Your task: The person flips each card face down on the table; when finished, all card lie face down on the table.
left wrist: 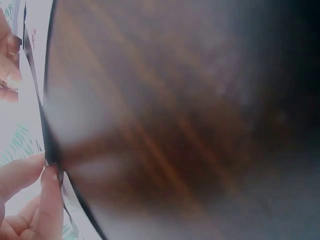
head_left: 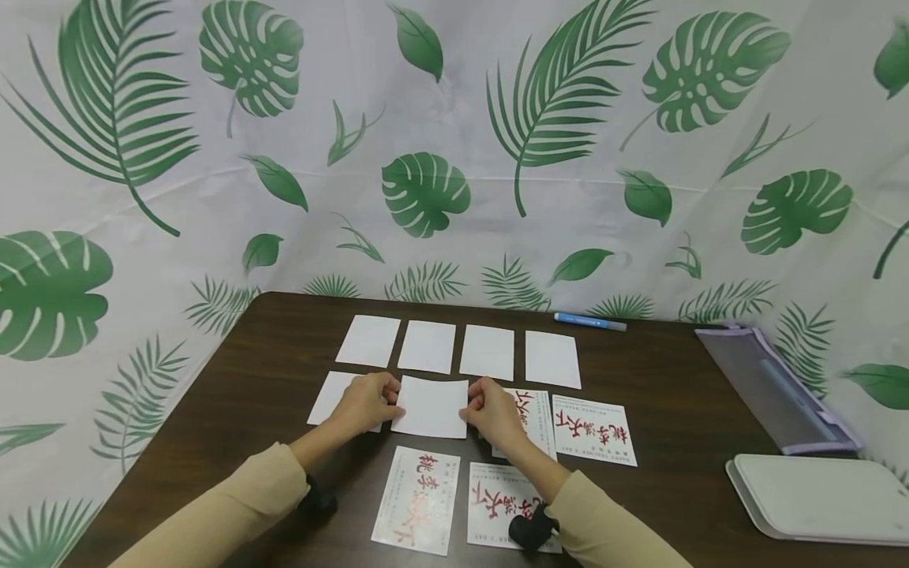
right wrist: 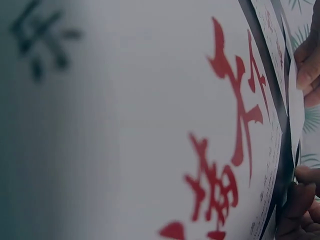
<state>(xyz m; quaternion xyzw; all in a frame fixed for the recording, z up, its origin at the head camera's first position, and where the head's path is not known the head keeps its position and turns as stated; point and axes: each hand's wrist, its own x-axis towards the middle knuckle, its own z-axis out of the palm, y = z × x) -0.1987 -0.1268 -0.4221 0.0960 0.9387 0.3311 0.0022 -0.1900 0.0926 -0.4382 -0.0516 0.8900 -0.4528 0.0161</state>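
In the head view my left hand (head_left: 365,401) pinches the left edge of a blank white card (head_left: 429,406). My right hand (head_left: 495,414) grips the same card at its right edge, with thumb and fingers. The card is slightly bowed between the hands. Under my left hand lies another white card (head_left: 329,398), partly covered. A card with red characters (head_left: 534,414) is partly hidden by my right hand. In the left wrist view the left hand (left wrist: 30,200) pinches a thin edge. At the right wrist view's edge, the right hand (right wrist: 300,210) does likewise.
Behind the hands runs a row of several blank white cards (head_left: 486,353). Cards with red characters (head_left: 417,501) lie nearer and to the right. A blue marker (head_left: 589,321), a purple-edged mesh pouch (head_left: 770,386) and a white flat case (head_left: 824,497) lie on the dark table (head_left: 660,521).
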